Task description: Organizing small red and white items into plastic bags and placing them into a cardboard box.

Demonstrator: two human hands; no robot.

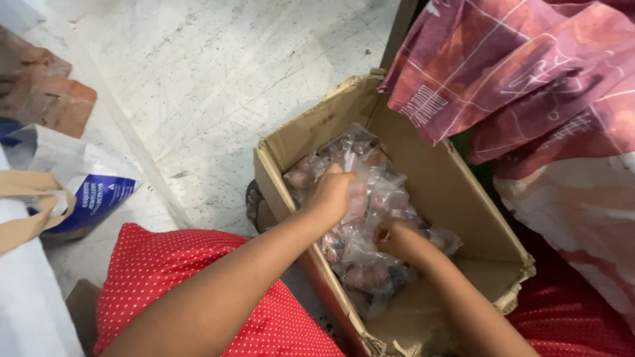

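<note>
Both hands reach into the cardboard box (463, 211): left hand (331, 195) grips clear packets (370, 198) at 11 o'clock, right hand (397, 239) pinches 1 at 5 o'clock. Packet contents blurred; fingertips hidden.

Head view looks steeply down, close (perhaps seated), into cardboard box (463, 198).

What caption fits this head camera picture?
Left hand and right hand dig into clear packets in a cardboard box.

Brown cardboard box (456, 198), red white-dotted garment (198, 264).
</note>
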